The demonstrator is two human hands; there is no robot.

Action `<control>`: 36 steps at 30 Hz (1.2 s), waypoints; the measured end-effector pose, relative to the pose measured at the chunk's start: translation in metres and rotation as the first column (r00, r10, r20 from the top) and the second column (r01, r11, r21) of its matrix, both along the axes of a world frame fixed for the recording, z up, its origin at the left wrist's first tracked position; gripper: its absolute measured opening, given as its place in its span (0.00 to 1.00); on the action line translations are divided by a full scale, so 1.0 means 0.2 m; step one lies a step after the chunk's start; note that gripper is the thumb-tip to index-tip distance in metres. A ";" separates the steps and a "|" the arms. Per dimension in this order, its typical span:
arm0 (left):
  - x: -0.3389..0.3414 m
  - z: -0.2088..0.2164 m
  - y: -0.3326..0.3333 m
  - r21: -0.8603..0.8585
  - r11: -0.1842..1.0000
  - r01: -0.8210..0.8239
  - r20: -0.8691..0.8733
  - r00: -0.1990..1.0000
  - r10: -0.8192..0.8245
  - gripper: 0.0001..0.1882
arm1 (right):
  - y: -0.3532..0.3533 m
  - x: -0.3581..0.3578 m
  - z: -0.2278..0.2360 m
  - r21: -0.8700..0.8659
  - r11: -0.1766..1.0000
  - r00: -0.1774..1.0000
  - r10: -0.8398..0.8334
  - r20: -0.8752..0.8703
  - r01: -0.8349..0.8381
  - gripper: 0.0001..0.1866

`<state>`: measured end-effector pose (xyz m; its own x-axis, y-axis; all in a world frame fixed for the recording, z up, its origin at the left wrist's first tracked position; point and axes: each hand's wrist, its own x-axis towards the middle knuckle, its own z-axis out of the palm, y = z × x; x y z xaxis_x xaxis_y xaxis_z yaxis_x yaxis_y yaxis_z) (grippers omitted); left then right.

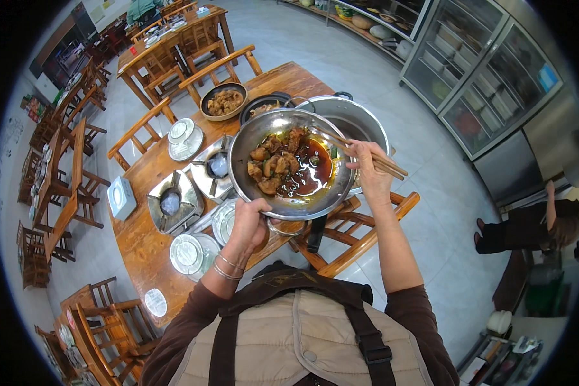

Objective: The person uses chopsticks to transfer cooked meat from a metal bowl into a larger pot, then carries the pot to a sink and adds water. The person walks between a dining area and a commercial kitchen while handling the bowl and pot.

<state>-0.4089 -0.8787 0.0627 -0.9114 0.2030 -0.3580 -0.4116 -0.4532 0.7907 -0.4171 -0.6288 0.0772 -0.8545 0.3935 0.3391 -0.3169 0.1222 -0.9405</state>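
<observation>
A wide stainless steel bowl (244, 138) of brown meat chunks (273, 164) and dark, oily sauce (312, 164) is in front of me, over the table's right edge. My left hand (251, 222) is closed on its near-left rim, thumb on top and fingers hidden beneath. Wooden chopsticks (389, 166) are gripped in my right hand (368, 167), their tips reaching over the bowl's right side. Behind the bowl is a large steel pot (370, 122), partly covered by it. A dark clay dish (206, 106) of similar food and a partly hidden black pot (248, 112) stand farther back.
The wooden table (141, 257) also bears two portable gas stoves (190, 199), stacked glass plates (185, 251) and a tissue box (121, 199). A wooden chair (392, 219) stands close at right. Glass-door cabinets (489, 77) line the far right; another person (534, 225) is at the right edge.
</observation>
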 end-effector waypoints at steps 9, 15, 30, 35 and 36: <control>-0.01 -0.03 -0.01 -0.004 0.999 0.045 -0.021 0.999 -0.046 0.18 | 0.01 -0.12 -0.05 0.181 0.961 0.978 0.209 0.017 -0.209 0.10; -0.01 -0.03 -0.02 0.011 0.997 0.074 -0.020 0.997 -0.073 0.18 | 0.03 -0.19 -0.13 -0.258 0.965 0.996 0.053 0.066 -0.034 0.14; -0.01 0.01 -0.01 -0.005 0.998 0.062 -0.018 0.998 -0.062 0.14 | -0.01 0.06 0.01 0.167 0.985 1.000 0.029 0.011 -0.030 0.05; -0.01 0.00 -0.02 -0.009 0.998 0.062 -0.010 0.998 -0.062 0.15 | 0.13 0.09 0.06 0.002 1.000 0.989 0.021 0.144 -0.021 0.11; -0.01 0.00 -0.01 -0.013 0.998 0.058 -0.010 0.998 -0.058 0.15 | 0.14 0.09 0.07 -0.001 1.000 0.992 0.021 0.128 -0.021 0.12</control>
<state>-0.4111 -0.8813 0.0636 -0.9019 0.2513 -0.3514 -0.4286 -0.4186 0.8007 -0.4000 -0.6005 0.0902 -0.8990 0.3749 0.2264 -0.1962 0.1174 -0.9735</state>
